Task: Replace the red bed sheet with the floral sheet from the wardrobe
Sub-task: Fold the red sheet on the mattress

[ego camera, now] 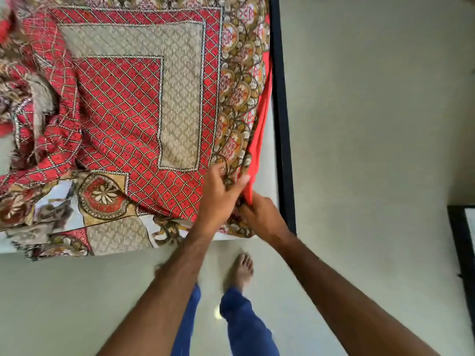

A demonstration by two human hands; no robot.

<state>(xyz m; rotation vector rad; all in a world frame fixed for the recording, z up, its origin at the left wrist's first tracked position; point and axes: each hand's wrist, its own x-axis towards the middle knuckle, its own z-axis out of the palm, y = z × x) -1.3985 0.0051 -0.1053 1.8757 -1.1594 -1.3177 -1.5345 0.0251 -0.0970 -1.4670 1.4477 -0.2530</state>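
The floral sheet (pixel 133 106), red lattice with beige panels and a gold medallion border, lies spread over the bed, bunched and wrinkled at the left. A plain red sheet (pixel 261 129) shows as a strip along the bed's right edge beneath it. My left hand (pixel 218 194) rests on the floral sheet's near right corner, thumb and fingers pinching its border. My right hand (pixel 262 217) is just below and right of it, closed on the folded corner fabric where the red strip ends.
A black bed frame rail (pixel 281 119) runs along the bed's right side. White mattress (pixel 270 160) shows beside the red strip. My bare foot (pixel 241 271) and blue trousers stand on pale floor. A dark framed object (pixel 462 247) sits at far right.
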